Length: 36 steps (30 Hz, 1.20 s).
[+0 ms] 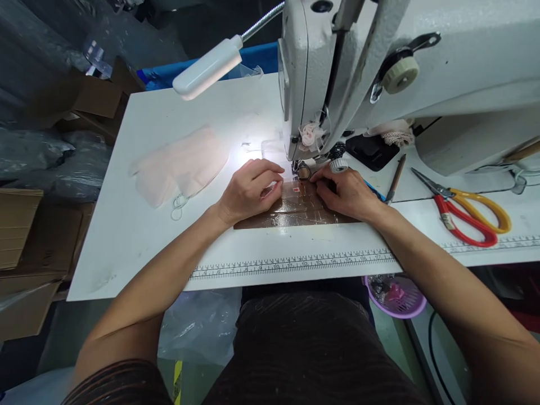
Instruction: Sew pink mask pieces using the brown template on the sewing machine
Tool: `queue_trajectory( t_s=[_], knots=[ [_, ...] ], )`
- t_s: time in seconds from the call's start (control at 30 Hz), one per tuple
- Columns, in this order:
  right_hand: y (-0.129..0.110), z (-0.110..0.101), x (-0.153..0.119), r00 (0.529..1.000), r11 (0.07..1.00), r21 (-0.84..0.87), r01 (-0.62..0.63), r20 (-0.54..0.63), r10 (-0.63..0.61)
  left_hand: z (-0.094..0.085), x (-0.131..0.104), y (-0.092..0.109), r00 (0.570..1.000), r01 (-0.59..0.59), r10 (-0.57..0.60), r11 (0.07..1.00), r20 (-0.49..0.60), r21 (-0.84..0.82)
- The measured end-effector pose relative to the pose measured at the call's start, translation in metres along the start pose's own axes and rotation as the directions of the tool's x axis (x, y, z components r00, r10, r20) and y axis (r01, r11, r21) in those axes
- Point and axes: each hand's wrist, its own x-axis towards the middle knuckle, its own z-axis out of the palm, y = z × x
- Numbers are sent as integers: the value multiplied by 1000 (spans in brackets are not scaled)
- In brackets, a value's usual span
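Observation:
My left hand (250, 188) and my right hand (343, 191) rest on a brown taped patch (291, 211) of the white sewing table (139, 242), just in front of the presser foot (300, 170) of a white sewing machine (379, 67). Both hands pinch a small pale piece with a red mark (296, 189) at the needle. The fingers of each hand are curled on it; the piece itself is mostly hidden by them.
A stack of pale pink fabric pieces with white loops (181, 166) lies at the left. Red and yellow scissors (468, 211) and a pencil-like tool (395, 180) lie at the right. A lamp (208, 67) hangs above. Cardboard boxes (25, 236) stand left; a purple basket (396, 295) sits below.

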Motion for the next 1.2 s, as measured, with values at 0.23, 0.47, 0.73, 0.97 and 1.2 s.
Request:
queue_trajectory(
  t_s=[0.23, 0.47, 0.73, 0.97, 1.2],
  knots=[
    [2, 1, -1, 1000, 999, -37, 18, 5, -18, 9, -2, 2, 977, -140, 153, 986, 147, -94],
    [5, 0, -5, 971, 944, -250, 215, 156, -180, 9, -7, -4, 951, -136, 162, 984, 261, -116],
    [6, 2, -5, 966, 929, -282, 239, 167, -198, 6, -5, -3, 954, -145, 145, 989, 262, -22],
    [7, 3, -6, 969, 932, -275, 238, 131, -209, 6, -5, -3, 953, -141, 161, 985, 255, -96],
    [8, 6, -7, 969, 932, -270, 240, 128, -212, 7, -7, -3, 955, -109, 135, 988, 265, -111]
  ],
)
